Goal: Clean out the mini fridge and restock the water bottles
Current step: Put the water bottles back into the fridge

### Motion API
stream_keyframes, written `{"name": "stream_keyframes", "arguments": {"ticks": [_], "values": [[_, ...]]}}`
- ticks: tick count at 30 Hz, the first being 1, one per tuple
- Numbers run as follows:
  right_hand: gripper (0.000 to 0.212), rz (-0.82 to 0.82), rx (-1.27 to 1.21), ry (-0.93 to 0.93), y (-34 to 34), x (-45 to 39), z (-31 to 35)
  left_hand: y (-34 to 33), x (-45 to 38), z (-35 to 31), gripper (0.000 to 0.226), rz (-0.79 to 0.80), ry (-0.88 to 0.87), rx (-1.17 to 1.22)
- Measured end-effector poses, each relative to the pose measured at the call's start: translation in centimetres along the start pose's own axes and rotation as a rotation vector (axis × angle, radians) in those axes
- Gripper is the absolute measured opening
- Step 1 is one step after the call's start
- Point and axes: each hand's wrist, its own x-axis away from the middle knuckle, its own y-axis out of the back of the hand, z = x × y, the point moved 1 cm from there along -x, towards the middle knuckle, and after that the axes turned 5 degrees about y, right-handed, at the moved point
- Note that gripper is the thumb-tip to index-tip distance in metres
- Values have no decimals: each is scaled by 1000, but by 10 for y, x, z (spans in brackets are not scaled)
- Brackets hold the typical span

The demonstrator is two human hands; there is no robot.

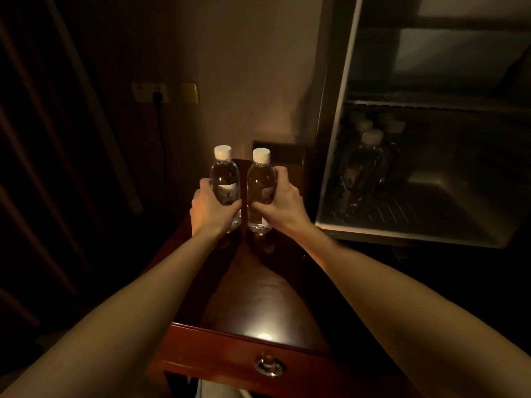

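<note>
Over the wooden table (258,305), both outstretched hands, left hand (214,209) and right hand (283,203), clasp upright bottles (225,179).

hotel-type room | open mini fridge (431,139) | wooden drawer table (258,297) | wall sockets (149,91) | curtain (43,139)

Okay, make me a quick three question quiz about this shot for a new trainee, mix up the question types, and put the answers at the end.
1. True or false: the mini fridge stands open.
2. Multiple choice: what does the left hand hold? A) a cloth B) a water bottle C) the drawer's ring pull
3. Short answer: where do the bottles already in the fridge stand?

Key
1. True; its shelves are in plain view.
2. B. The right hand grips a second bottle beside it, both upright over the wooden table.
3. On the bottom shelf, at its left side.
</note>
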Motion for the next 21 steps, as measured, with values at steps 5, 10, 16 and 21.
{"name": "stream_keyframes", "arguments": {"ticks": [5, 10, 16, 21], "values": [[67, -22, 12, 82, 8, 23, 8, 12, 21, -2, 55, 8, -71, 3], [63, -85, -99, 99, 27, 52, 14, 26, 54, -9, 51, -1, -106, 11], [77, -192, 5, 124, 84, 83, 9, 27, 97, -43, 53, 13, -190, 58], [86, -183, -35, -14, 145, 87, -13, 0, 127, -80, 52, 92, -264, 93]]}}
